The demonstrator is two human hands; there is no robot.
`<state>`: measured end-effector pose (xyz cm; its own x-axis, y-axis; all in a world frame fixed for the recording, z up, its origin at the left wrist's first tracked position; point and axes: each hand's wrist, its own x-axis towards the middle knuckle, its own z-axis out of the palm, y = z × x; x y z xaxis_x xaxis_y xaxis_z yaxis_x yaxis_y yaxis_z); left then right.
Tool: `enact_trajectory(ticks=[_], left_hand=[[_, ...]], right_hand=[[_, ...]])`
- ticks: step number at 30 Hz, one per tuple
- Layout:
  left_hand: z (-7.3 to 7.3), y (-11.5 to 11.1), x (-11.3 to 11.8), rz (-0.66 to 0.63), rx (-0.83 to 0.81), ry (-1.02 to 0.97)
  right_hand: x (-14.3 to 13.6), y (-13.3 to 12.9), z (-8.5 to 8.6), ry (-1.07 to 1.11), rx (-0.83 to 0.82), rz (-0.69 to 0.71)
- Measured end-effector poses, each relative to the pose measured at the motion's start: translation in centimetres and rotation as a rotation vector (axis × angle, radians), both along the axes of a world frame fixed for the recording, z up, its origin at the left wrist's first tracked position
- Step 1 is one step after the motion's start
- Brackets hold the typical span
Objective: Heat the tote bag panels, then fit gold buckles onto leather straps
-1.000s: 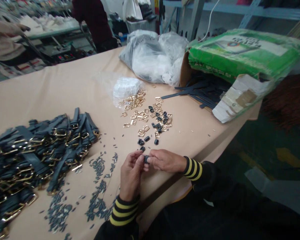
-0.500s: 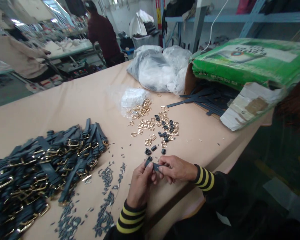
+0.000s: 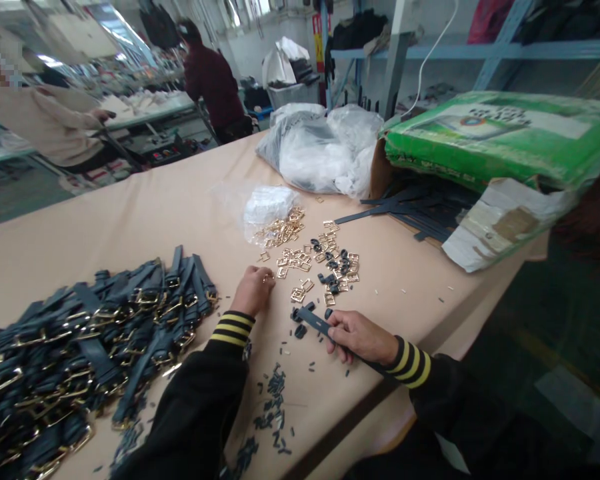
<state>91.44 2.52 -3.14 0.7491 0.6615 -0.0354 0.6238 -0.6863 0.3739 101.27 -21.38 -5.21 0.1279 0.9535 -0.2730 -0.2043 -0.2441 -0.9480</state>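
Note:
My right hand [image 3: 357, 335] holds a dark leather strap [image 3: 314, 321] with a small slot near its end. To the left, my left hand [image 3: 254, 288] reaches over the table, its fingers closed at a gold buckle [image 3: 269, 277]. Loose gold buckles [image 3: 294, 260] lie just beyond it. Small black leather loops [image 3: 300, 331] rest by the strap's end, and more lie among the buckles behind. On the left is a large pile of dark straps with gold buckles [image 3: 100, 327]. Small dark pieces [image 3: 275, 393] are scattered near my left sleeve.
A clear plastic bag [image 3: 270, 203] sits behind the buckles on the table [image 3: 145, 207]. Larger plastic bags [image 3: 320, 147] stand at the far edge. A green box [image 3: 490, 133] with dark straps spilling out is at the right. Two people are beyond the table.
My left hand has let go of the strap and moved left and forward to the buckles. The strap is now in my right hand alone, its end pointing up and left.

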Motion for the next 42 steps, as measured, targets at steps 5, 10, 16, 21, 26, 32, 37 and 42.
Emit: enact_trajectory(ticks=[5, 10, 16, 21, 26, 32, 37, 42], left_hand=[[-0.3, 1.4, 0.6, -0.058, -0.058, 0.077], [1.0, -2.4, -0.7, -0.056, -0.129, -0.037], [3.3, -10.1, -3.1, -0.026, -0.862, -0.294], [3.4, -13.0, -3.9, 0.069, -0.956, -0.325], [2.8, -13.8, -4.2, -0.019, -0.575, -0.162], [2.8, -14.9, -4.6, -0.081, -0.096, -0.205], [3.5, -14.9, -4.9, -0.014, -0.431, -0.327], [3.6, -14.7, -5.2, 0.051, -0.653, -0.388]], right_hand=[[0.0, 0.0, -0.3, 0.031, 0.033, -0.006], [0.2, -0.1, 0.2, 0.011, 0.014, -0.062], [-0.1, 0.5, 1.9, -0.108, 0.131, -0.143], [-1.2, 1.0, 1.8, -0.175, 0.219, -0.100], [-1.4, 0.7, 1.2, -0.358, 0.300, -0.157], [-1.3, 0.5, 1.3, -0.415, 0.309, -0.188], [-1.7, 0.2, 1.8, -0.153, 0.238, -0.071], [-2.0, 0.0, 1.5, -0.038, 0.208, -0.040]])
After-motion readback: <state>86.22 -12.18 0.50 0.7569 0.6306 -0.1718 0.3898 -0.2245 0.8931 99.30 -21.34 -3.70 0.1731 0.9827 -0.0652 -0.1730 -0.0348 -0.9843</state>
